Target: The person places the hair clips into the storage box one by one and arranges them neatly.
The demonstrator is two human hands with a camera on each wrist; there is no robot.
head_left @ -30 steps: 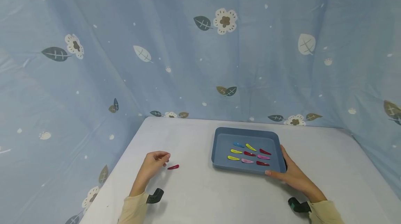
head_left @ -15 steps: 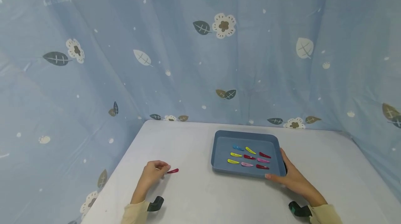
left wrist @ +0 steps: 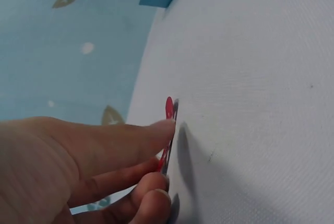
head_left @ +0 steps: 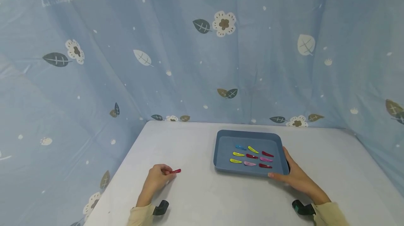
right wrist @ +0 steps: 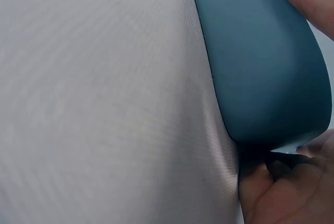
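Observation:
My left hand (head_left: pixel 155 181) pinches a red snap hair clip (head_left: pixel 176 171) between thumb and fingers, low over the white table. In the left wrist view the clip (left wrist: pixel 169 109) stands on edge, its rounded end sticking out past the thumb. To the right, a blue-grey tray (head_left: pixel 225 140) lies on the table with several hair clips inside: blue, yellow, pink and dark red. My right hand (head_left: pixel 298 179) grips the tray's near right corner, thumb on the front wall and fingers along the right side. Part of these fingers is hidden behind the tray wall (right wrist: pixel 261 67).
The white table (head_left: pixel 195 198) runs between the left hand and the tray. A light blue curtain (head_left: pixel 176 71) with leaves and flowers hangs behind the table and along its left side. Dark devices (head_left: pixel 161 207) are worn on both wrists.
My left hand has come down to the red hair clip that lay on the table, and its thumb and fingers now pinch it. The right hand stays on the tray corner.

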